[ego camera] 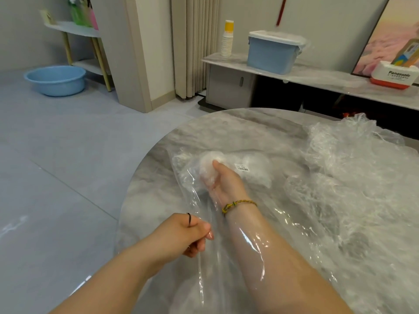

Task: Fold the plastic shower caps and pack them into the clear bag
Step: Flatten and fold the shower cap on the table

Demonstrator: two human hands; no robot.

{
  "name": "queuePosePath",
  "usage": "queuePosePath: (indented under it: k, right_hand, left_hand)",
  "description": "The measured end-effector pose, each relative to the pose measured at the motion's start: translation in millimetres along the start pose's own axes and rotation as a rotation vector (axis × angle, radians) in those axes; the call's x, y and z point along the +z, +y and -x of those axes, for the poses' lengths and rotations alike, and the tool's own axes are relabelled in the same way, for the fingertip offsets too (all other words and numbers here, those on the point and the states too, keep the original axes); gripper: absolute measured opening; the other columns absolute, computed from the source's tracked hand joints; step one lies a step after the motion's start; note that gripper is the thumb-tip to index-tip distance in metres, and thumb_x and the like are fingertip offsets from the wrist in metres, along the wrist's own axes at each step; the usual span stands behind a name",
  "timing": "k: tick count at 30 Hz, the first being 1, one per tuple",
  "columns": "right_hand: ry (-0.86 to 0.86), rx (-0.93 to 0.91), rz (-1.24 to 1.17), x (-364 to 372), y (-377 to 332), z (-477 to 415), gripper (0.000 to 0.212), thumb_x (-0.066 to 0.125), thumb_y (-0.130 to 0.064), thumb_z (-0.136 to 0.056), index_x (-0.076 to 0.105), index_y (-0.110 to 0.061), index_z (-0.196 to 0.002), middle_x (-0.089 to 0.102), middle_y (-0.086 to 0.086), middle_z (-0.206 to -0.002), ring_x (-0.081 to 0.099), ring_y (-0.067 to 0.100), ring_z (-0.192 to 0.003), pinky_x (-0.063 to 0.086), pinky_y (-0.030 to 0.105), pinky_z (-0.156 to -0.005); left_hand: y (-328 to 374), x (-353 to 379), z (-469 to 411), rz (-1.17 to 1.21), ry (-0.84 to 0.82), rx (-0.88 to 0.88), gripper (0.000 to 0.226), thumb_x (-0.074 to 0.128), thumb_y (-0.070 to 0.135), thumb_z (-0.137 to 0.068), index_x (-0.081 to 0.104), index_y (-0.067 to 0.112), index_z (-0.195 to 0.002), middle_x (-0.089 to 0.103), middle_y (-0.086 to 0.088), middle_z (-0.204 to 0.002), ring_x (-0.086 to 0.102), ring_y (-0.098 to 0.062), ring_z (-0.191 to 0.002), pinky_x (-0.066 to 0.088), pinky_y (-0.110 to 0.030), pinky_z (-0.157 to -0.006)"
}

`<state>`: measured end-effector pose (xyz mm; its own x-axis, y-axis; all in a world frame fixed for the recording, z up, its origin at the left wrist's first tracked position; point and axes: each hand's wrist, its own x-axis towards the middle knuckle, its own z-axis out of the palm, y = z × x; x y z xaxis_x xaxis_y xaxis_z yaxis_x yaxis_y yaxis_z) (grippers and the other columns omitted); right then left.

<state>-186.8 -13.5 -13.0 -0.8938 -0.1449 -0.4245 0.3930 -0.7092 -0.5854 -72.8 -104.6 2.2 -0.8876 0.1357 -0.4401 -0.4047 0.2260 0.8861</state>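
The folded shower cap (209, 169) sits as a white, crumpled wad deep inside the clear bag (192, 200), near the bag's far end on the round marble table (158, 177). My right hand (223, 180) is inside the bag, fingers curled around the wad and gripping it, thumb on top. The bag film covers my right forearm up past the wrist, where I wear 1 braided green and yellow bracelet (238, 203). A second whitish wad (256, 168) lies in the bag just beside the first, under a small barcode label (242, 167).

My left hand (190, 232) is outside the bag, closed in a pinch on the bag's open edge at the near side. A thin dark band (189, 219) sits on 1 finger.

To the right, a loose heap of unfolded clear shower caps (353, 177) covers the table.

Beyond the table: a blue lidded storage box (272, 54) and a stack of paper cups (227, 41) on a low sideboard (317, 75), and a blue basin (55, 80) on the floor at left.
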Motion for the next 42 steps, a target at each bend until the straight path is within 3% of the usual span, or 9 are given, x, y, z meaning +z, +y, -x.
queuePosePath:
  k: [4,11,15,20,25,28,33,36,42]
  right_hand:
    - [0.045,-0.049,0.119,0,10,-4,0.005,0.048,-0.004,-0.093,0.052,-0.005,-0.091,0.052,0.007,-0.072,0.051,0.016,-0.061,0.047,0.023,-0.045]
    - [0.228,-0.32,1.062,-5,22,-13,0.035,0.059,-0.007,-0.08,0.036,-0.013,-0.054,0.035,0.006,-0.058,0.035,0.021,-0.064,0.031,0.029,-0.057]
    - [0.239,-0.323,1.282,-5,20,-9,0.002,0.054,-0.009,-0.086,0.052,-0.01,-0.084,0.05,0.006,-0.083,0.054,0.026,-0.084,0.043,0.031,-0.074]
    - [0.136,-0.366,1.167,-5,20,-1,0.053,0.046,-0.006,-0.091,0.029,-0.012,-0.14,0.052,0.01,-0.119,0.057,0.026,-0.096,0.047,0.032,-0.084]
    - [-0.146,-0.449,1.347,-16,28,10,0.067,0.034,0.005,-0.092,0.0,-0.012,-0.148,0.006,0.006,-0.154,0.028,0.021,-0.137,0.024,0.023,-0.111]
    - [-0.213,-0.555,1.669,-26,25,19,0.068,0.032,0.009,-0.09,-0.002,-0.007,-0.147,-0.013,0.009,-0.155,0.008,0.022,-0.143,0.014,0.013,-0.105]
    - [-0.326,-0.597,2.061,-47,9,50,0.06,0.037,-0.014,-0.096,0.006,-0.01,-0.148,0.002,0.008,-0.156,0.007,0.018,-0.144,0.004,0.026,-0.113]
    - [-0.368,-0.496,2.074,-74,-1,81,0.057,0.027,-0.028,-0.091,0.024,-0.005,-0.144,0.027,0.013,-0.15,0.028,0.024,-0.136,0.017,0.025,-0.11]
    - [-0.225,-0.629,2.102,-123,-39,156,0.033,0.049,-0.014,-0.092,0.057,-0.016,-0.123,0.058,-0.002,-0.125,0.051,0.012,-0.117,0.034,0.016,-0.094]
  left_hand:
    - [0,0,2,-0.062,-0.058,-0.008,0.035,0.047,0.011,-0.095,0.061,0.014,-0.064,0.054,0.008,-0.045,0.045,-0.002,-0.043,0.039,-0.011,-0.051]
    - [-2,-7,1,-0.197,-0.047,-0.049,0.03,0.049,0.018,-0.094,0.062,0.017,-0.067,0.055,0.011,-0.045,0.041,0.001,-0.039,0.036,-0.01,-0.047]
    - [-2,-7,1,-0.207,-0.036,-0.047,0.028,0.048,0.018,-0.094,0.062,0.016,-0.069,0.057,0.011,-0.045,0.041,0.0,-0.036,0.034,-0.012,-0.042]
    - [1,-5,1,-0.046,0.004,-0.08,0.024,0.046,0.015,-0.096,0.058,0.008,-0.076,0.061,0.005,-0.047,0.043,-0.006,-0.031,0.034,-0.014,-0.035]
    - [3,-2,2,0.142,0.092,-0.099,0.022,0.044,0.013,-0.097,0.056,0.003,-0.081,0.065,-0.001,-0.052,0.046,-0.007,-0.029,0.039,-0.014,-0.033]
    - [1,-3,-1,0.184,0.176,-0.098,0.023,0.045,0.013,-0.097,0.056,0.004,-0.08,0.063,-0.011,-0.069,0.048,-0.008,-0.03,0.04,-0.014,-0.034]
    - [-6,-7,-5,0.228,0.277,-0.106,0.018,0.05,0.013,-0.095,0.056,0.006,-0.08,0.063,-0.01,-0.072,0.055,-0.007,-0.034,0.044,-0.015,-0.035]
    - [-8,-4,-3,0.201,0.279,-0.103,0.015,0.051,0.011,-0.094,0.055,0.005,-0.081,0.062,-0.011,-0.073,0.056,-0.006,-0.034,0.044,-0.014,-0.034]
    - [-11,-5,4,0.049,0.272,-0.143,0.017,0.052,0.012,-0.093,0.052,0.007,-0.078,0.06,-0.01,-0.069,0.05,-0.007,-0.029,0.038,-0.011,-0.032]
